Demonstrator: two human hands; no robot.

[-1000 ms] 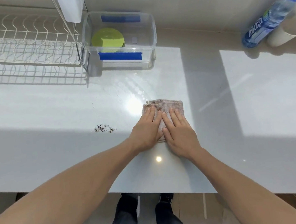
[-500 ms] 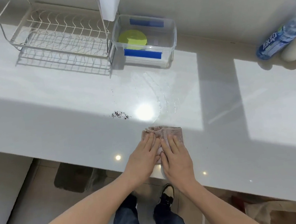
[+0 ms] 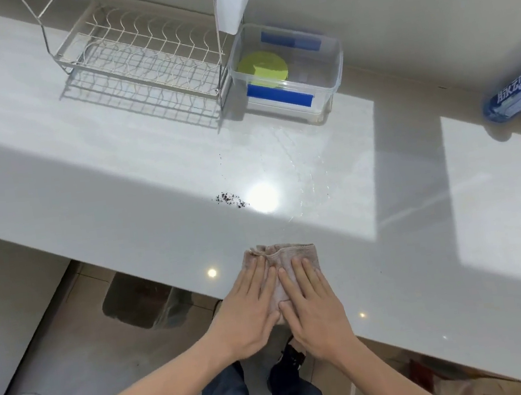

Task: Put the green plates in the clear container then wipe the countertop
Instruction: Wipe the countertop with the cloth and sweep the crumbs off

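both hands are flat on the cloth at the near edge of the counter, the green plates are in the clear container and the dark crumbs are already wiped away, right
Not quite. The dark crumbs are not wiped away: the head view shows them on the countertop, beyond the cloth. The rest holds: left hand and right hand lie flat on the cloth at the near edge, and the green plates are in the clear container.

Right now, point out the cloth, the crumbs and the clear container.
cloth (image 3: 288, 253), head view, bare upper edge.
crumbs (image 3: 231, 199), head view, middle of the pile.
clear container (image 3: 334, 79), head view, right wall.
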